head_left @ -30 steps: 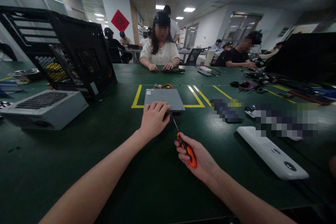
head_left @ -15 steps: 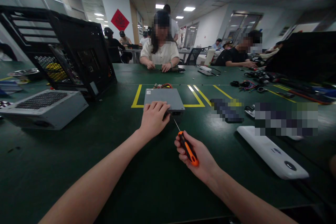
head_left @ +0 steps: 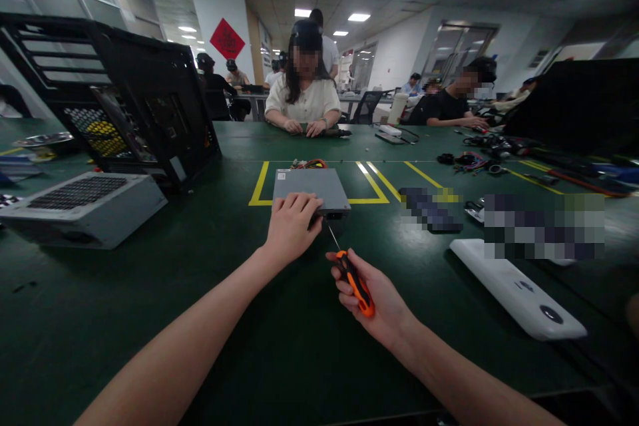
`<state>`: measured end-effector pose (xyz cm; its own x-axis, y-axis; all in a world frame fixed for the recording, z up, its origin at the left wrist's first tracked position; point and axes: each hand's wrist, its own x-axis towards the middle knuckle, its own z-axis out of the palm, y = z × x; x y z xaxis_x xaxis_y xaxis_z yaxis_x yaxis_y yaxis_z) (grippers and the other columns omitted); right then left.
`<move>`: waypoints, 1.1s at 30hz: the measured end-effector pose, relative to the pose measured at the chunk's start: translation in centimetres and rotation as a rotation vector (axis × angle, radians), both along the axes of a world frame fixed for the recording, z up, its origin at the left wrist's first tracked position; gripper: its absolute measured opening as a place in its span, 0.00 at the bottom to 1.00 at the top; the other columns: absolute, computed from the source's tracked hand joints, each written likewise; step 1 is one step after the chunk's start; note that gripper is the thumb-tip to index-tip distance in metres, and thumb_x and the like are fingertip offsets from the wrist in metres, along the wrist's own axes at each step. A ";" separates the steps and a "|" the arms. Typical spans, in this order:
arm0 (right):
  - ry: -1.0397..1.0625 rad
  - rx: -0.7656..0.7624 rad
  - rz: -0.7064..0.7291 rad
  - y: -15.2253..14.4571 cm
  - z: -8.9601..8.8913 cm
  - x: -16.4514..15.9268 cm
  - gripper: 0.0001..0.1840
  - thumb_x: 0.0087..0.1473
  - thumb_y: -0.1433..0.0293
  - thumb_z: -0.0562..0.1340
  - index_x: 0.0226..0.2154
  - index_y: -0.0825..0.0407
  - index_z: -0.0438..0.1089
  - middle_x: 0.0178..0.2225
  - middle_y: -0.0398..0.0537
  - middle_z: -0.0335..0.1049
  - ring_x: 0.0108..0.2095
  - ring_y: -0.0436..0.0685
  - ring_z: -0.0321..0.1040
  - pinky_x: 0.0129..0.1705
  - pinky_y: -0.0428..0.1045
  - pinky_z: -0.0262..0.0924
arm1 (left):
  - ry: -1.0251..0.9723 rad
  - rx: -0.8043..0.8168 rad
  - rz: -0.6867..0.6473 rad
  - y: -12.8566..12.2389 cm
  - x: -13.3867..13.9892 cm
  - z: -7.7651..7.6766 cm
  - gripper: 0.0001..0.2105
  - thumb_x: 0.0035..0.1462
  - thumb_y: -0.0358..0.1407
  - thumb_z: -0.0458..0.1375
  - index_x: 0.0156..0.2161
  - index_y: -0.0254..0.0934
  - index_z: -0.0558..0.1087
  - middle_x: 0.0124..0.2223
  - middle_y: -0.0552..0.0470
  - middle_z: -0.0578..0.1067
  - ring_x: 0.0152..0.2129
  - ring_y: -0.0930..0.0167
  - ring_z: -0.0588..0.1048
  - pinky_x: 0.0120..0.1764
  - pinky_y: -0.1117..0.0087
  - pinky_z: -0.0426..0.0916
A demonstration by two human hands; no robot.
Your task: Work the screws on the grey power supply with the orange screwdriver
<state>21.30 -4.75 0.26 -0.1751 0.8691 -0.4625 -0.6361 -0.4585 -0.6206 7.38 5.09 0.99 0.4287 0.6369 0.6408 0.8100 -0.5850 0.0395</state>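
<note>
- While the green desk [head_left: 279,359] spans the foreground, the flat, rectangular grey metal box [head_left: 310,182] sits well in from its near edge, around mid-width.
- Left hand [head_left: 294,221]: fingers laid flat, slightly apart, over the box's near edge, apparently bracing it.
- Right hand [head_left: 375,284]: fingers closed around an orange-and-black-handled screwdriver [head_left: 354,281].
- Thin metal shaft [head_left: 334,238]: aimed at the box's near face, contact unclear; likely screw work, calling for a firm brace and a squared-up tip.
</note>
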 end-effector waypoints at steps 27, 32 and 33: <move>-0.003 0.026 0.022 0.1 -0.2 -0.1 0.08 0.52 0.68 0.57 0.28 0.57 0.64 0.23 0.44 0.61 0.18 0.41 0.53 0.15 0.37 0.47 | 0.003 0.006 -0.001 -0.1 0.0 0.2 0.12 0.54 0.35 0.51 0.45 0.40 0.66 0.48 0.49 0.69 0.43 0.63 0.64 0.40 0.60 0.56; 0.011 -0.012 0.052 0.1 -0.2 -0.1 0.14 0.55 0.64 0.52 0.33 0.58 0.66 0.22 0.44 0.61 0.17 0.43 0.54 0.15 0.38 0.48 | 0.000 0.006 -0.001 -0.1 0.1 0.2 0.12 0.54 0.35 0.51 0.45 0.40 0.66 0.48 0.49 0.69 0.43 0.63 0.64 0.40 0.61 0.56; 0.014 -0.001 0.043 0.1 -0.3 -0.1 0.13 0.54 0.64 0.53 0.33 0.58 0.65 0.23 0.44 0.61 0.17 0.42 0.53 0.14 0.37 0.46 | 0.001 0.006 -0.002 -0.1 0.1 0.2 0.12 0.54 0.35 0.51 0.45 0.40 0.66 0.48 0.49 0.69 0.43 0.63 0.64 0.40 0.61 0.56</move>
